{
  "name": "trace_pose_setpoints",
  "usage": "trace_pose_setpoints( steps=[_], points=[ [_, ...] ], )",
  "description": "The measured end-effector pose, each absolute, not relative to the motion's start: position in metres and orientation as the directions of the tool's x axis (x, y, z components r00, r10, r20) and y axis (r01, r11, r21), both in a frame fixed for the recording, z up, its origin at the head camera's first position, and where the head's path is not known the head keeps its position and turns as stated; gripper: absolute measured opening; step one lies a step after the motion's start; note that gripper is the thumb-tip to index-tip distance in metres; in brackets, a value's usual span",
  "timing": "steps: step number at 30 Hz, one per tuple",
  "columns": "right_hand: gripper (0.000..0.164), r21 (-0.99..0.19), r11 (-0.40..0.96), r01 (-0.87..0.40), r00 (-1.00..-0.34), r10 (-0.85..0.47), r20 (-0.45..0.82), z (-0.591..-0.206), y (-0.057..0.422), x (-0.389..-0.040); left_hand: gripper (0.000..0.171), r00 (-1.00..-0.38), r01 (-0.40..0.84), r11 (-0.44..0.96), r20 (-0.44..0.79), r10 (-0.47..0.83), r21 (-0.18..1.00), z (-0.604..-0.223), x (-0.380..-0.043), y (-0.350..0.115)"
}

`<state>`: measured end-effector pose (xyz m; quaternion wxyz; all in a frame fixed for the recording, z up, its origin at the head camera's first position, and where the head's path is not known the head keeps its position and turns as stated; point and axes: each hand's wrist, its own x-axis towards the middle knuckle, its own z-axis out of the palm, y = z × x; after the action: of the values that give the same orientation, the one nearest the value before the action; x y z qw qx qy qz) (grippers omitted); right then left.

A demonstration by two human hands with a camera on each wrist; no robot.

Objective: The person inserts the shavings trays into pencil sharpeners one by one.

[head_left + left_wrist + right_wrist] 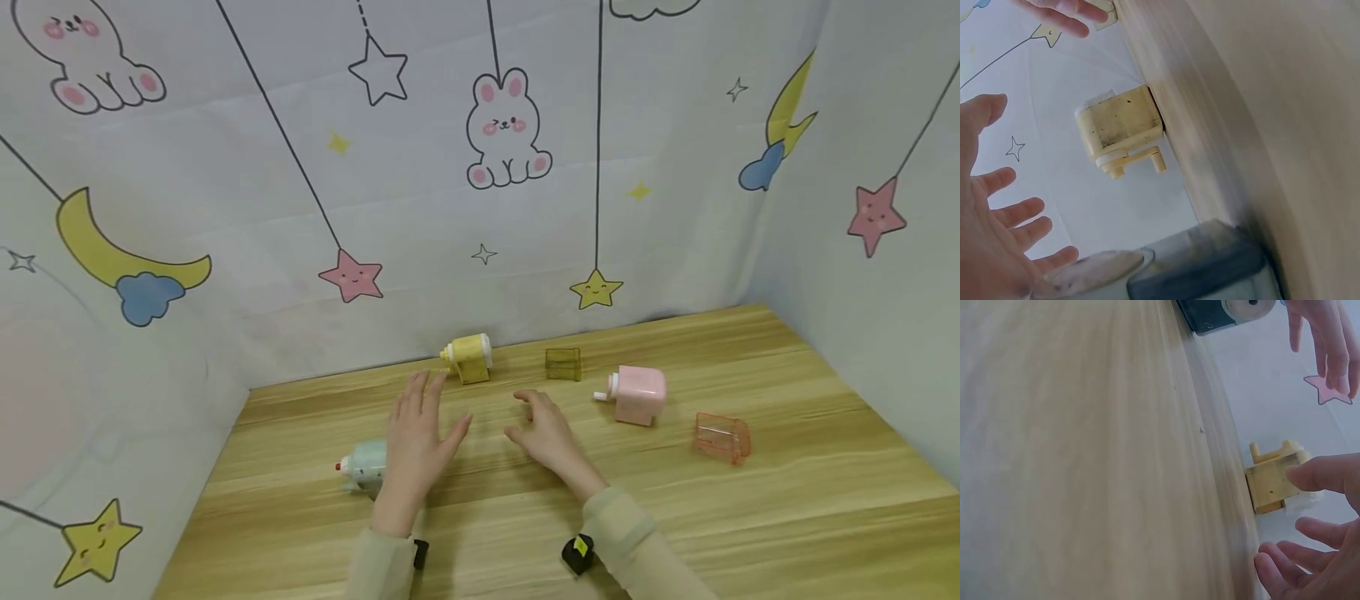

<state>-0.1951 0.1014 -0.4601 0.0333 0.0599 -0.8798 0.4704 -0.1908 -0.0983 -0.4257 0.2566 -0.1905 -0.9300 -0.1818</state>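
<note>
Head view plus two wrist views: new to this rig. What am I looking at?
There is no robot here, just a person's bare left hand and right hand. The head view comes from a camera worn on the head, looking forward and down; each wrist view comes from a camera worn on that wrist.

On the wood-grained tabletop are what look like three crank pencil sharpeners: yellow at the back, pink to the right, mint partly hidden by the left arm. Two see-through pieces, olive and orange, lie toward the right.

Neither hand holds anything.
</note>
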Motion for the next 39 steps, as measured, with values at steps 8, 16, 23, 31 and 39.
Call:
trace_pose_setpoints(
  steps=[8,16,23,31,39],
  points=[
    [0.057,-0.825,0.556,-0.099,-0.992,0.01,0.126,-0.462,0.109,-0.199,0.073,-0.812,0.433,0.849,0.539,0.224,0.301,-0.425,-0.199,-0.087],
    [0.061,-0.801,0.595,-0.065,-0.983,0.098,0.153,-0.464,0.115,-0.205,0.073,-0.853,0.393,0.836,0.491,0.176,0.383,-0.428,-0.204,-0.084],
    [0.067,-0.815,0.578,-0.035,-0.982,0.133,0.136,-0.464,0.12,-0.207,0.076,-0.888,0.347,0.844,0.433,0.155,0.41,-0.433,-0.208,-0.083],
    [0.073,-0.845,0.534,-0.032,-0.974,0.172,0.145,-0.463,0.122,-0.208,0.083,-0.89,0.334,0.857,0.43,0.15,0.392,-0.435,-0.213,-0.083],
    [0.092,-0.861,0.508,0.02,-0.968,0.226,0.11,-0.465,0.124,-0.211,0.084,-0.9,0.333,0.849,0.408,0.156,0.41,-0.435,-0.221,-0.083]
  ],
)
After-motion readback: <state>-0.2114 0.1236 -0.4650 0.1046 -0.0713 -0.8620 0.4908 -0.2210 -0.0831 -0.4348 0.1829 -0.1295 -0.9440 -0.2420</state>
